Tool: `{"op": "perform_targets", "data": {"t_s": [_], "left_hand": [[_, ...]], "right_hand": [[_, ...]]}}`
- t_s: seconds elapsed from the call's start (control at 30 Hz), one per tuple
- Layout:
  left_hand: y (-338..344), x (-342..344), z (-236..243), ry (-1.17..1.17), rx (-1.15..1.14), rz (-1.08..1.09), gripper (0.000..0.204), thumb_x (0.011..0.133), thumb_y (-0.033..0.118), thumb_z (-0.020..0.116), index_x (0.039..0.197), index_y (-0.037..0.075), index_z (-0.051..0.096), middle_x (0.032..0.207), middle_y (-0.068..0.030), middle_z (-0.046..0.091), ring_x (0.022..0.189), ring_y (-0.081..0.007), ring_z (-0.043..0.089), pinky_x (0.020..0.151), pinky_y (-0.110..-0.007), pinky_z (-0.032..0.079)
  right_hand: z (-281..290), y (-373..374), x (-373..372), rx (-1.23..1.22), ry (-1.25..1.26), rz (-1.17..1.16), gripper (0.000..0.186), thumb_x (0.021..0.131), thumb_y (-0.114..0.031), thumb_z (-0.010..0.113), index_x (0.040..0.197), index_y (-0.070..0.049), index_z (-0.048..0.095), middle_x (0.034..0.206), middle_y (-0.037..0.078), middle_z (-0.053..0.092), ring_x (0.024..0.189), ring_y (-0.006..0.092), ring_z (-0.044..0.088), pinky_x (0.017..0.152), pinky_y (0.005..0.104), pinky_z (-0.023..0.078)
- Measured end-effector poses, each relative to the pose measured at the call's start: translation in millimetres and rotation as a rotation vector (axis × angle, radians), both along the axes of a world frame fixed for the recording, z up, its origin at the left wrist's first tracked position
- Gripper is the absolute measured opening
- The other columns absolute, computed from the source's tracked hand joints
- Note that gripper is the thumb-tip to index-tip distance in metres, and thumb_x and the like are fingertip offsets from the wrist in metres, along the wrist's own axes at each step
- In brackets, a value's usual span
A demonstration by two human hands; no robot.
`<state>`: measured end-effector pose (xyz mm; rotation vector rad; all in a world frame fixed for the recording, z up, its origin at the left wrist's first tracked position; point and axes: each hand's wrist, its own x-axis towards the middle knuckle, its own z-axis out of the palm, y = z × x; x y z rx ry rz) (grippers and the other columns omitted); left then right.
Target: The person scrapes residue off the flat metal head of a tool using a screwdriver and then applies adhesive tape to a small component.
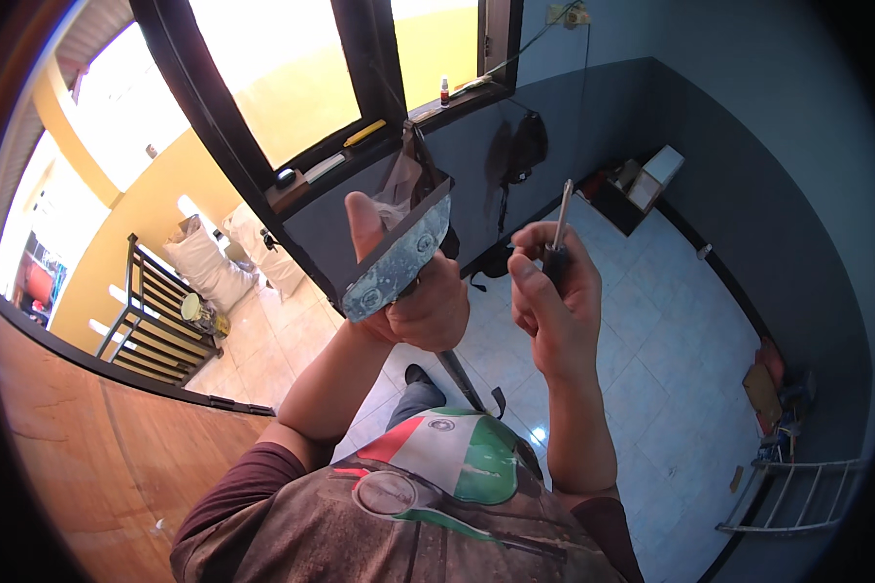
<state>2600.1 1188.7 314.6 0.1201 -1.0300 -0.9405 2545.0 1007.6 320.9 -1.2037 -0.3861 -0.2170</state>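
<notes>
My left hand (pixel 428 309) is wrapped around what looks like a scraper (pixel 399 264), its thumb upright behind the head. The head is a flat, worn blue-grey metal plate with two round screws and a dark strip along its upper edge, tilted up to the right. A dark pole (pixel 459 377) slants down below this hand; whether it joins the head is hidden. My right hand (pixel 559 306) grips a screwdriver (pixel 561 219) by its dark handle, fingers curled and the metal shaft pointing up. The screwdriver's tip is apart from the plate's screws.
Ahead, a dark window frame (pixel 379 68) carries a yellow cutter (pixel 365 133) and a small bottle (pixel 444 91) on its ledges. A wooden door (pixel 126 428) stands at left, a black rack (pixel 156 321) beyond it. A ladder (pixel 797 496) and a white box (pixel 656 177) are at right.
</notes>
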Motion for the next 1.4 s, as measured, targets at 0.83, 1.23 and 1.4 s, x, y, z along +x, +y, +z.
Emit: {"op": "perform_targets", "data": {"t_s": [0.83, 1.23, 1.4], "left_hand": [[-16, -18, 3, -0.100, 0.339, 1.317, 0.025, 0.106, 0.016, 0.062, 0.127, 0.002, 0.060, 0.094, -0.0082, 0.073, 0.069, -0.0141, 0.073, 0.048, -0.022, 0.049], [-17, -14, 6, -0.039, 0.583, 1.523, 0.014, 0.103, 0.016, 0.065, 0.101, 0.003, 0.069, 0.072, -0.0044, 0.068, 0.057, -0.0066, 0.061, 0.049, -0.020, 0.042], [-24, -21, 5, 0.037, 0.650, 1.544, 0.013, 0.101, 0.013, 0.068, 0.095, 0.002, 0.072, 0.069, -0.0031, 0.066, 0.055, -0.0059, 0.058, 0.050, -0.020, 0.040]], "right_hand": [[33, 14, 22, 0.090, -0.007, -0.113, 0.020, 0.096, -0.018, 0.078, 0.098, -0.004, 0.063, 0.072, -0.003, 0.063, 0.051, -0.0012, 0.043, 0.046, 0.0186, 0.031], [10, 2, -50, -0.754, -0.173, -0.529, 0.027, 0.098, -0.005, 0.069, 0.123, 0.001, 0.060, 0.079, 0.008, 0.061, 0.062, 0.0130, 0.058, 0.058, 0.0279, 0.047], [16, 9, -44, -0.800, -0.255, -0.598, 0.035, 0.095, -0.003, 0.072, 0.127, 0.001, 0.058, 0.076, 0.012, 0.065, 0.063, 0.0261, 0.071, 0.054, 0.0333, 0.051]]}}
